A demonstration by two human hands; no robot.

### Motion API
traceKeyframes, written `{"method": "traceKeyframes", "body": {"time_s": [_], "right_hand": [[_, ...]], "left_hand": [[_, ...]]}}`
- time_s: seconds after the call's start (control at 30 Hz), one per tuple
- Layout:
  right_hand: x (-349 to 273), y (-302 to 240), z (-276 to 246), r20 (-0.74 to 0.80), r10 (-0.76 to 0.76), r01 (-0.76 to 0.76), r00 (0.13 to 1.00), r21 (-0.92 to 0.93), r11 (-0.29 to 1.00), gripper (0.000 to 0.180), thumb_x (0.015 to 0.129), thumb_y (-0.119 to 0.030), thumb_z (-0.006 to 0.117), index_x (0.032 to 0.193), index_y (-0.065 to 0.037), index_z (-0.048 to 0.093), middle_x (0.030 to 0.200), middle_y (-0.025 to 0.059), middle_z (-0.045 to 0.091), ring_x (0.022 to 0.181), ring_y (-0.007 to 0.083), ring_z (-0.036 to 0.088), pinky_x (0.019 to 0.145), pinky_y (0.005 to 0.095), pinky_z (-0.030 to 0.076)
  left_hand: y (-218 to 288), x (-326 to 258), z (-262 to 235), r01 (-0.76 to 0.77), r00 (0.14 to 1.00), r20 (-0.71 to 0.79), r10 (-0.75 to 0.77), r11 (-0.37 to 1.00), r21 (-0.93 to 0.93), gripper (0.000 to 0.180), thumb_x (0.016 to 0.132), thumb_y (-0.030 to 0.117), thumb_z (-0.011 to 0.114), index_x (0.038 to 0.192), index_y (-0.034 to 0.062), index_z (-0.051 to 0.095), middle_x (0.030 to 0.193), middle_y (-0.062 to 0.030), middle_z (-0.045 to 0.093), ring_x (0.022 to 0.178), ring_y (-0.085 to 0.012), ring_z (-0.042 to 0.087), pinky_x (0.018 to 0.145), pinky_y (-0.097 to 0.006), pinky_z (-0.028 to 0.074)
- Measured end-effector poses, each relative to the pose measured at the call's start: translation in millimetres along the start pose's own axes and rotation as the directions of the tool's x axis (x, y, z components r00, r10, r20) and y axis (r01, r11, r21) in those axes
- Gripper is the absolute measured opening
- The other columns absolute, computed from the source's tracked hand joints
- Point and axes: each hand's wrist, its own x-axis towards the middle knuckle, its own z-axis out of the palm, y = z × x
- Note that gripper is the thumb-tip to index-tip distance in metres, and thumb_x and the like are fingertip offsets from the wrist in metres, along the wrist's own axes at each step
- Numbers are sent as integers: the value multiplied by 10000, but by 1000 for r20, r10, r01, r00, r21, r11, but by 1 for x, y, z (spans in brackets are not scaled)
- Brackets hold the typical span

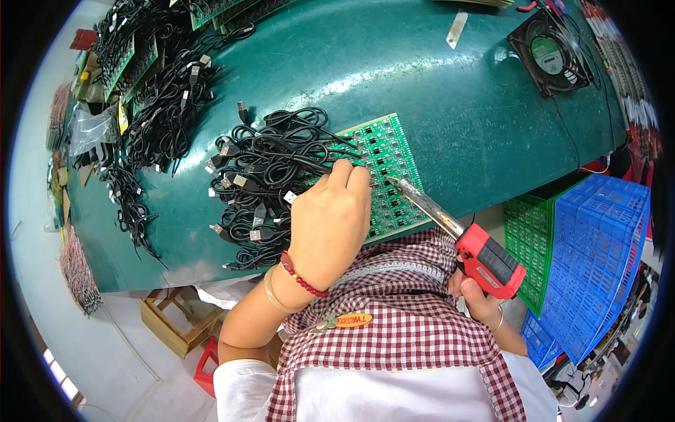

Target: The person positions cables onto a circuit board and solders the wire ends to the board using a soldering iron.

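Observation:
A green circuit board panel with rows of small parts lies flat on the table. Black USB cables are heaped over its left side, their leads reaching onto it. My left hand is closed in a pinch above the panel, at the end of one black cable; the fingers hide the exact grip. Wrapped round a red and black soldering iron, my right hand is at the table's near edge. The iron's metal barrel slants up and left, with its tip over the panel, close to my left fingertips. Whether the tip touches is too small to tell.
More black cables and upright boards pile up at the far left. A black fan stands at the far right, near a small metal strip. Blue crates and a green crate adjoin the table's right edge.

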Motion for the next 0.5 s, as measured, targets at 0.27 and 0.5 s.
{"method": "traceKeyframes", "body": {"time_s": [0.27, 0.5], "right_hand": [[-7, 4, 0, 5, 5, -6, 1000, 18, 1000, 166, 894, -156, 617, 876, 7, 591, 725, 67, 596, 657, 150, 572, 612, 291, 469], [-15, 12, -1, 26, 60, -61, 998, 43, 997, 124, 902, -118, 585, 909, 5, 595, 773, 69, 606, 706, 151, 577, 657, 300, 478]], "left_hand": [[-4, 2, -1, 0, 998, 70, 5, 997, -76, 70, 784, 58, 647, 809, 69, 582, 772, -79, 557, 615, -282, 596, 542, -380, 468], [-3, 10, -3, -38, 990, 135, 41, 999, -26, 95, 768, 49, 626, 827, 76, 557, 764, -95, 535, 619, -304, 587, 550, -401, 469]]}}
